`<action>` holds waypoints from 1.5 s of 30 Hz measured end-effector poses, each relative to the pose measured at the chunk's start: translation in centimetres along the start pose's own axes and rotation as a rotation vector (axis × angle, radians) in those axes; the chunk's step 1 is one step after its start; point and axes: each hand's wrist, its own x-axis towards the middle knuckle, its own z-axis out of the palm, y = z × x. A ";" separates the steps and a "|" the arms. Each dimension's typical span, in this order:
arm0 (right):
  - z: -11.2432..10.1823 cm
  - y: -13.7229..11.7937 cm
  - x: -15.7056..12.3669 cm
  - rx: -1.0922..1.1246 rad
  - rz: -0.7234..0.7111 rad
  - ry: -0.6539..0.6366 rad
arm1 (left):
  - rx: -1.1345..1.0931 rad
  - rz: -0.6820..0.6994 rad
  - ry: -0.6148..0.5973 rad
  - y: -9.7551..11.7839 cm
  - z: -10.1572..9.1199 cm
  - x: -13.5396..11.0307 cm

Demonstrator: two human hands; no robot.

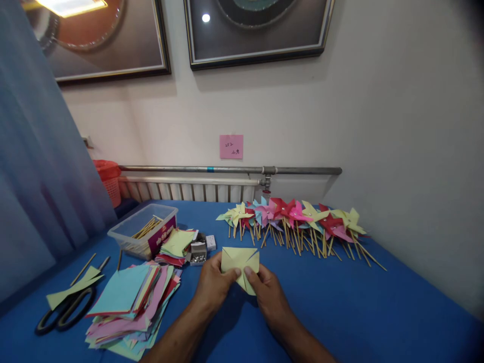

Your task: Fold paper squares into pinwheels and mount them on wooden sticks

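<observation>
Between my two hands is a pale yellow paper square (239, 257) with slits cut in from its corners. My left hand (212, 281) pinches its left side, thumb on top. On the other side, my right hand (269, 292) grips the lower right part, its thumb close to the left one. The fingers beneath the paper are hidden. Just left of the hands stands a small open box of metal pins (198, 258), beside a stack of cut paper squares (177, 244). A larger pile of coloured paper (124, 292) lies nearer, to the left.
Finished paper pinwheels on sticks (287, 212) lie in a row at the back right. A clear plastic tub (124, 236) of wooden sticks stands at the left. Black-handled scissors (77, 308) lie at the front left under paper scraps. A pipe (181, 169) runs along the wall.
</observation>
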 end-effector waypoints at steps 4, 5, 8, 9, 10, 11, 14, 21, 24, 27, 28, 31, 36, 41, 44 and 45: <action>0.0 0.1 0.0 -0.007 0.012 0.029 | 0.014 0.006 -0.002 -0.3 -0.1 0.1; 0.0 0.2 0.1 -0.010 0.013 0.039 | 0.018 0.010 -0.001 -0.4 -0.1 0.1; 0.0 0.5 0.1 -0.026 0.013 0.063 | 0.015 0.014 -0.006 -0.6 -0.1 0.2; -0.1 0.6 0.1 -0.034 0.014 0.071 | 0.010 0.012 -0.009 -0.6 -0.1 0.2; -0.1 0.7 0.1 -0.043 0.014 0.081 | 0.004 0.008 -0.012 -0.6 -0.1 0.2; -0.1 0.7 0.2 -0.054 0.013 0.092 | -0.002 0.005 -0.015 -0.5 0.0 0.1; -0.2 0.9 0.4 -0.084 0.003 0.142 | -0.030 -0.015 -0.007 -0.5 0.2 0.1; -0.2 1.2 0.5 -0.032 0.030 0.156 | -0.092 -0.071 0.017 -0.5 0.4 -0.1; 0.1 1.0 0.3 -0.004 0.044 0.124 | -0.072 -0.066 0.043 -0.5 0.3 0.0; 0.3 0.5 -0.1 -0.003 0.038 0.102 | -0.052 -0.058 0.061 -0.5 0.3 0.0; 0.4 0.3 -0.2 -0.014 0.035 0.092 | -0.050 -0.057 0.062 -0.5 0.3 0.0; 0.5 -0.3 -0.6 -0.044 0.045 0.060 | -0.054 -0.063 0.057 -0.4 0.3 -0.1; 0.5 -0.9 -0.8 -0.069 0.035 0.102 | -0.043 -0.067 0.069 -0.1 0.4 -0.1; 0.3 -0.9 -0.6 -0.096 0.000 0.076 | -0.015 -0.039 0.065 -0.1 0.4 -0.1; 0.1 -0.9 -0.6 -0.127 -0.020 0.069 | -0.015 -0.043 0.082 -0.2 0.3 0.0; 0.1 -1.0 -0.7 -0.145 -0.024 0.075 | -0.015 -0.046 0.091 -0.2 0.2 0.0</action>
